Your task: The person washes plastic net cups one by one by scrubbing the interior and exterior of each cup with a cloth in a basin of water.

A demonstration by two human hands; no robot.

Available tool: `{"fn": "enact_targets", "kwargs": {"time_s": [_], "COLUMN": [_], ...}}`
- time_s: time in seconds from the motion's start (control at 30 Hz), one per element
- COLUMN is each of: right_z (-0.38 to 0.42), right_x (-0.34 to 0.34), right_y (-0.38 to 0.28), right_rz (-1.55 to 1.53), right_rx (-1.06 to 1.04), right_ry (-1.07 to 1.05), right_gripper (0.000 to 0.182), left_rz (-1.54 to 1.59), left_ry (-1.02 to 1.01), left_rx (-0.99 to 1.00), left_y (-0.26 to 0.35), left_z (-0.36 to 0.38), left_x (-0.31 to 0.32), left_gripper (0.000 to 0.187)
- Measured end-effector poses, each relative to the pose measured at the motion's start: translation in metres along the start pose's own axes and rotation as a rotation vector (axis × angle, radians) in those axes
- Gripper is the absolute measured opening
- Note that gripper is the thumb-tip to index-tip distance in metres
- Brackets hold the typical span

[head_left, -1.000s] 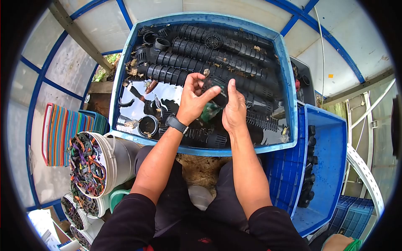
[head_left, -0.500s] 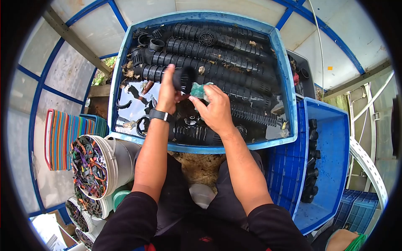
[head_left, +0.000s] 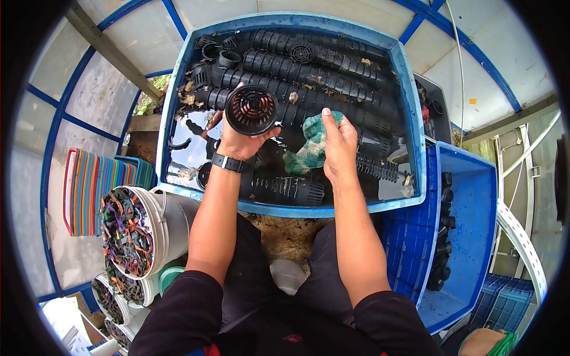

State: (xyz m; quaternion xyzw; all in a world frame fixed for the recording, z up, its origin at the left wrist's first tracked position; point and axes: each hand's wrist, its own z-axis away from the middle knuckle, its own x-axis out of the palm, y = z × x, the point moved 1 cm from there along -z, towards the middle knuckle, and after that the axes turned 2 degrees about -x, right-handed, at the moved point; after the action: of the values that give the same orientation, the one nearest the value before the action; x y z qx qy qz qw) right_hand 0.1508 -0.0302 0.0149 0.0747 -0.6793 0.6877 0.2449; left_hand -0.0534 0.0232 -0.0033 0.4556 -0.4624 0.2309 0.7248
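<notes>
In my left hand point(head_left: 238, 142) is a black net pot point(head_left: 252, 109), its round mouth turned up toward me and slots showing in its base. My fingers wrap it from below and behind. My right hand point(head_left: 340, 142) is closed on a wet green scrubbing pad point(head_left: 311, 145) with a paler patch, which hangs to the left of the fingers, apart from the pot. Both hands are above a blue tub point(head_left: 285, 209) of dark water. Long rows of nested black net pots point(head_left: 309, 72) lie in it, with brown leaf bits on them.
To the right stands a blue crate point(head_left: 469, 237) with black pots point(head_left: 440, 252) along its side. On the left are a white bucket point(head_left: 172, 222) full of coloured strips, more buckets below it, and a stack of coloured trays point(head_left: 98, 193). Another person's arm point(head_left: 484, 343) shows at lower right.
The net pot has tipped so that its open mouth faces me. My right hand has moved right and away from it, taking the green pad along.
</notes>
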Motion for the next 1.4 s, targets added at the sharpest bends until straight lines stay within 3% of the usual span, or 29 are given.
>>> {"fn": "enact_targets", "kwargs": {"time_s": [0.03, 0.17, 0.2, 0.37, 0.6, 0.7, 0.77, 0.83, 0.87, 0.9, 0.93, 0.97, 1.0, 1.03, 1.1, 1.13, 1.17, 1.23, 1.27, 1.4], "right_z": [0.0, 0.001, 0.002, 0.009, 0.009, 0.02, 0.026, 0.029, 0.03, 0.031, 0.03, 0.032, 0.029, 0.026, 0.022, 0.021, 0.021, 0.018, 0.014, 0.014], "right_x": [0.002, 0.003, 0.004, 0.01, 0.01, 0.014, 0.021, 0.022, 0.023, 0.025, 0.027, 0.031, 0.033, 0.034, 0.034, 0.034, 0.031, 0.024, 0.016, 0.016], "right_y": [0.0, 0.0, -0.001, -0.007, -0.001, -0.01, -0.012, -0.007, -0.002, 0.006, 0.012, 0.018, 0.024, 0.031, 0.038, 0.04, 0.039, 0.028, 0.033, 0.055], "right_rz": [-0.031, -0.026, -0.026, 0.144, 0.096, 0.244, 0.496, 0.779, 0.881, 0.984, 1.084, 1.135, 1.153, 1.17, 1.155, 1.141, 1.141, 1.226, 1.301, 1.522], "right_rx": [-0.014, -0.081, -0.081, -0.259, -0.259, -0.346, -0.508, -0.533, -0.528, -0.524, -0.597, -0.664, -0.689, -0.714, -0.732, -0.752, -0.751, -0.373, -0.33, -0.251], "right_ry": [0.011, -0.011, -0.013, -0.027, -0.036, -0.034, -0.214, -0.369, -0.399, -0.427, -0.487, -0.439, -0.42, -0.399, -0.352, -0.317, -0.319, -0.477, -0.49, -0.477], "right_gripper": [0.014, 0.011, 0.011, 0.01, 0.011, 0.01, 0.009, 0.024, 0.03, 0.036, 0.046, 0.039, 0.035, 0.032, 0.029, 0.026, 0.026, 0.024, 0.021, 0.021], "left_rz": [0.027, -0.125, -0.195, -0.287, -0.414, -0.55, -0.627, -0.737, -0.762, -0.948, -0.86, -0.772, -0.887, -0.893, -1.01, -1.146, -1.144, -1.667, -1.733, -1.559], "left_ry": [-0.005, 0.057, 0.197, 0.175, 0.225, 0.292, 0.346, 0.349, 0.316, 0.394, 0.416, 0.437, 0.444, 0.437, 0.501, 0.542, 0.544, 0.655, 0.739, 0.622], "left_rx": [-0.034, 0.029, 0.035, 0.005, 0.096, 0.119, 0.114, 0.109, 0.278, 0.244, 0.168, 0.093, 0.1, 0.096, -0.22, -0.264, -0.264, -0.101, 0.078, 0.092], "left_y": [0.0, -0.003, -0.004, -0.006, -0.015, -0.018, -0.018, -0.018, -0.027, -0.025, -0.027, -0.03, -0.027, -0.021, -0.01, -0.007, -0.006, 0.0, -0.002, -0.002], "left_z": [0.0, 0.009, 0.013, 0.005, 0.004, -0.003, 0.001, 0.0, -0.008, -0.008, -0.009, -0.011, -0.01, -0.007, 0.002, 0.0, -0.001, 0.002, 0.005, -0.01], "left_x": [0.001, 0.023, 0.037, 0.035, 0.043, 0.031, 0.037, 0.031, 0.029, 0.022, 0.017, 0.012, 0.016, 0.019, 0.025, 0.017, 0.003, -0.004, -0.007, -0.029], "left_gripper": [0.052, 0.052, 0.054, 0.05, 0.048, 0.046, 0.046, 0.043, 0.042, 0.045, 0.049, 0.053, 0.064, 0.064, 0.078, 0.086, 0.086, 0.085, 0.081, 0.064]}}
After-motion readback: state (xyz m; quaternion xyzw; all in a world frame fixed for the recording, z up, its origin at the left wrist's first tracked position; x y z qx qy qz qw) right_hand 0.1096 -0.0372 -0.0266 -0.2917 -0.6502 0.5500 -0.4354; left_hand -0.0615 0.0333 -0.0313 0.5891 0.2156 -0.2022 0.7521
